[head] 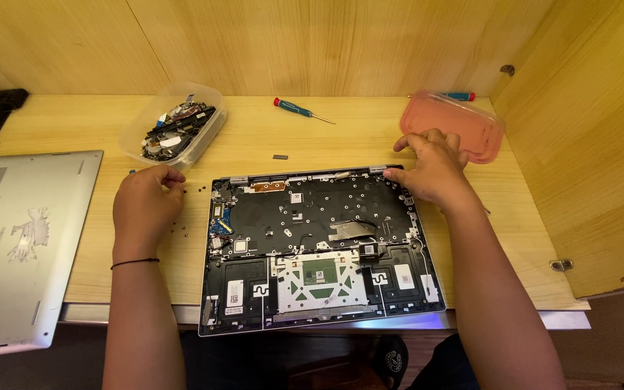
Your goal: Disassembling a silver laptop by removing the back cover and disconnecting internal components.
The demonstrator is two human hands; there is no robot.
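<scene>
An opened laptop base (pixel 312 245) lies bottom-up at the table's front, its insides bare and mostly stripped. My right hand (pixel 431 170) rests on its far right corner, fingers bent over the hinge edge. My left hand (pixel 146 198) sits on the table just left of the laptop, fingers curled near several small black screws (pixel 182 217); whether it pinches one is hidden. A clear plastic tub (pixel 175 130) of removed parts stands just beyond that hand.
A silver laptop bottom cover (pixel 19 245) lies at the left. A pink lid (pixel 456 126) sits at the back right, partly over a second screwdriver (pixel 462 96). A blue-handled screwdriver (pixel 297 110) lies at the back centre. Wooden walls close the back and right.
</scene>
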